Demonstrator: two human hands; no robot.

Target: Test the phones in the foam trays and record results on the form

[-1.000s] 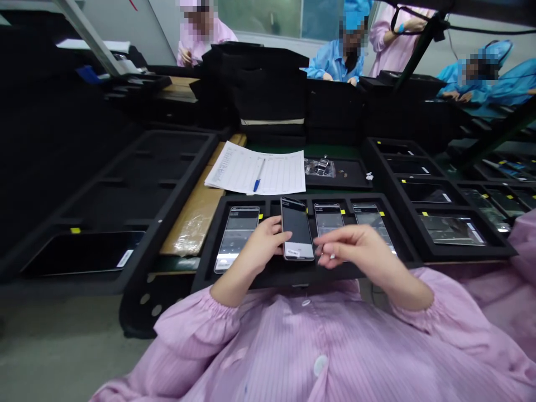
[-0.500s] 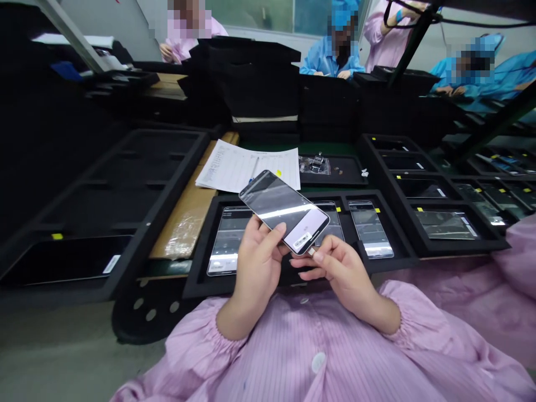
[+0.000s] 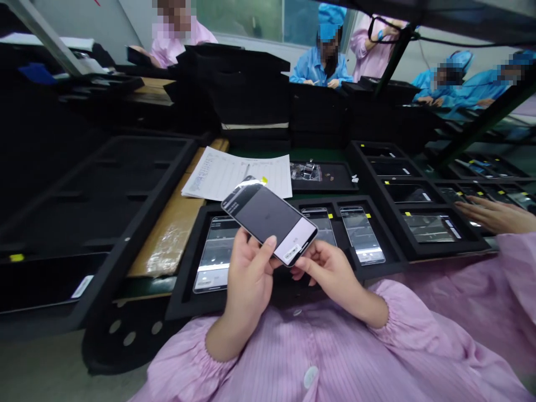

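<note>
We keep the smartphone (image 3: 268,218) tilted face-up, left hand (image 3: 250,273) clamped on its edges, right hand (image 3: 330,273) just below its lower corner, contact unclear.

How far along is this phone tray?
Looks done: three phones lying in the front foam tray. In hand: a fourth phone, held in the left hand, with the right hand at its edge. Left, judging by layout only: the phones in the tray at right.

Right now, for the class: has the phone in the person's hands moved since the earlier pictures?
Yes. The phone has lifted out of the black foam tray, tilted, its top end overlapping the paper form in view.
</note>
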